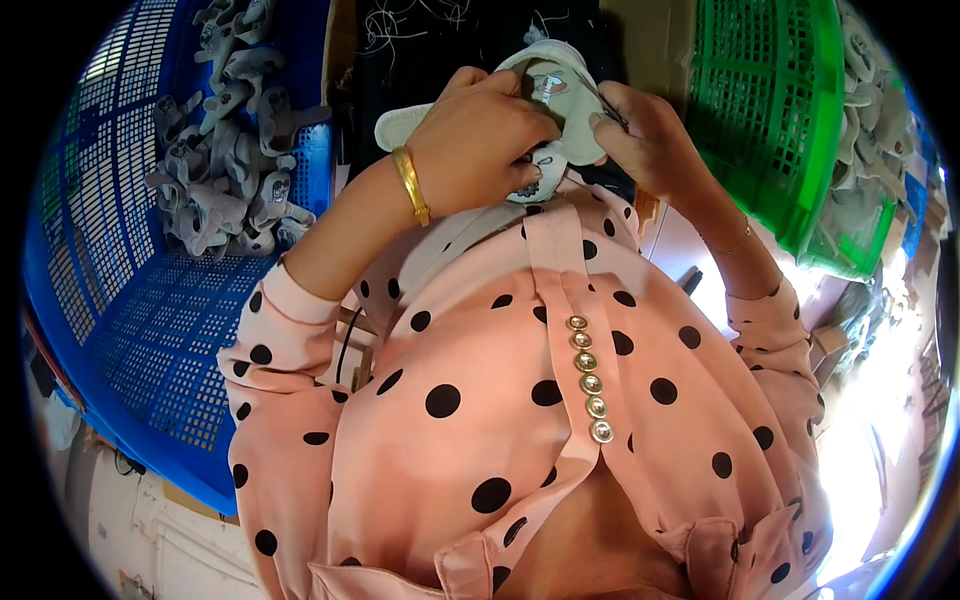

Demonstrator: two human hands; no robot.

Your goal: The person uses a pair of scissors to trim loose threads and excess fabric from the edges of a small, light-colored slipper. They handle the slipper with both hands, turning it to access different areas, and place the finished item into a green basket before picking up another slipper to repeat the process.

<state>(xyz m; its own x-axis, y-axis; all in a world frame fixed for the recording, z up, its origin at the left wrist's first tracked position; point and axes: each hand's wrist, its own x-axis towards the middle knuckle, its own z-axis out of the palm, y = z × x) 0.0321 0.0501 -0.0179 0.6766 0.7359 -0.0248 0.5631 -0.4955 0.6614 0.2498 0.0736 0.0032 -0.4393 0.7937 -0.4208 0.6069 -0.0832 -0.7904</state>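
Observation:
A small pale grey-green shoe upper [566, 98] is held over my lap, its lining side facing up with a printed patch inside. A strap-like part of it [401, 127] sticks out to the left of my wrist. My left hand [488, 125] is closed on its left side, fingers curled over the edge. My right hand [642, 132] pinches its right edge between thumb and fingers. A thin dark thing shows by the right fingers, too small to name. The right fingertips are partly hidden behind the upper.
On the left, a large blue plastic basket [165, 345] holds a heap of grey shoe uppers [225, 150]. A green basket [765, 110] stands at the right, with more pale uppers [870, 110] beyond it. Loose white threads [405, 30] lie on dark cloth ahead.

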